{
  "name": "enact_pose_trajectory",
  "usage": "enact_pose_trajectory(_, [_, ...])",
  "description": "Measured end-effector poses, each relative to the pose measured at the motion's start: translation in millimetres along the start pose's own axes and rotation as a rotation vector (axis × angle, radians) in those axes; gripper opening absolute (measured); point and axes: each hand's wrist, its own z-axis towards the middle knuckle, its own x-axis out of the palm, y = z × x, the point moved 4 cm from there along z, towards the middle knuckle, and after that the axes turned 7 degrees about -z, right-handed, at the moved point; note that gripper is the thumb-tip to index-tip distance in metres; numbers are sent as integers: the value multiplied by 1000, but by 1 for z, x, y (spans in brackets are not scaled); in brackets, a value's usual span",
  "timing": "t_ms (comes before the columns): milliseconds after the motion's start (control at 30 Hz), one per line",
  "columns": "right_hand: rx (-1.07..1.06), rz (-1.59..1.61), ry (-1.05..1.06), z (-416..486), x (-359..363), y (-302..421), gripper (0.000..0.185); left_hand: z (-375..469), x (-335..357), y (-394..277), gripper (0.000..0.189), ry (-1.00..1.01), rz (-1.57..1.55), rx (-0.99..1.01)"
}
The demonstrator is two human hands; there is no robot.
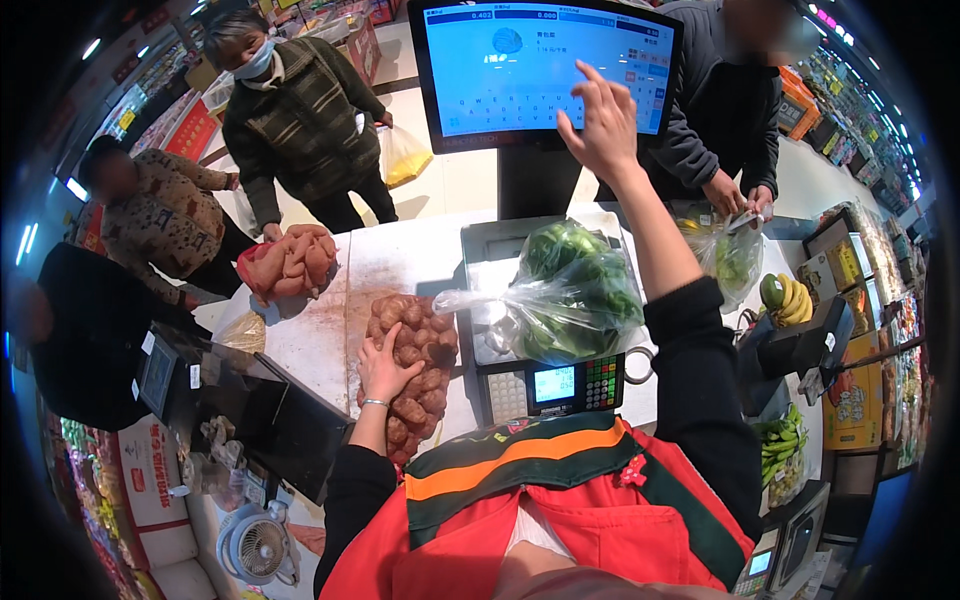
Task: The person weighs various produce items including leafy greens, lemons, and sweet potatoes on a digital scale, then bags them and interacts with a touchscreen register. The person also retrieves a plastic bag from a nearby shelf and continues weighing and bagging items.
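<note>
My left hand (pixel 384 370) rests with fingers spread on a red mesh bag of potatoes (pixel 418 405) lying on the white counter. At the upper right, my right hand (pixel 602 120) is raised before a touchscreen monitor (pixel 487 90), index finger extended. Whether that finger touches the glass I cannot tell. A knotted clear plastic bag of green leafy vegetables (pixel 574 292) sits on the weighing scale (pixel 476 262), just right of the potatoes. Below it, the scale's keypad (pixel 602 382) and lit display (pixel 554 383) face me.
Sweet potatoes (pixel 296 262) in a red bag lie at the counter's far left, by a person's hand (pixel 271 232). At right, another person's hands (pixel 739 199) hold a clear bag of greens (pixel 733 259). Bananas (pixel 793 300), green peppers (pixel 780 442) and a small fan (pixel 259 546) are around.
</note>
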Motion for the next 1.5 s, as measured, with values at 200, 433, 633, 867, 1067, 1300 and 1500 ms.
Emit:
enact_pose_trajectory(200, [299,209,68,-149,-21,-57,42,0,3,3,92,21,-21,-3])
enact_pose_trajectory(433, [1272,468,1133,-464,-57,-74,31,29,-32,-6,85,30,2,74])
enact_pose_trajectory(633, [974,422,910,-507,-29,-44,32,107,-125,-121,49,-649,-337,553])
enact_pose_trajectory(867, [959,298,1072,-350,-108,-90,19,114,-144,-266,45,-483,-376,899])
enact_pose_trajectory(1067, [371,1160,512,-161,-150,-2,9,23,-104,-324,48,75,-780,1194])
enact_pose_trajectory(1300, [459,1139,748,-165,-124,13,11,13,-96,-282,13,60,-924,947])
enact_pose_trajectory(1500, [900,293,621,-317,-65,-112,20,43,-114,-233,13,-161,-977,668])
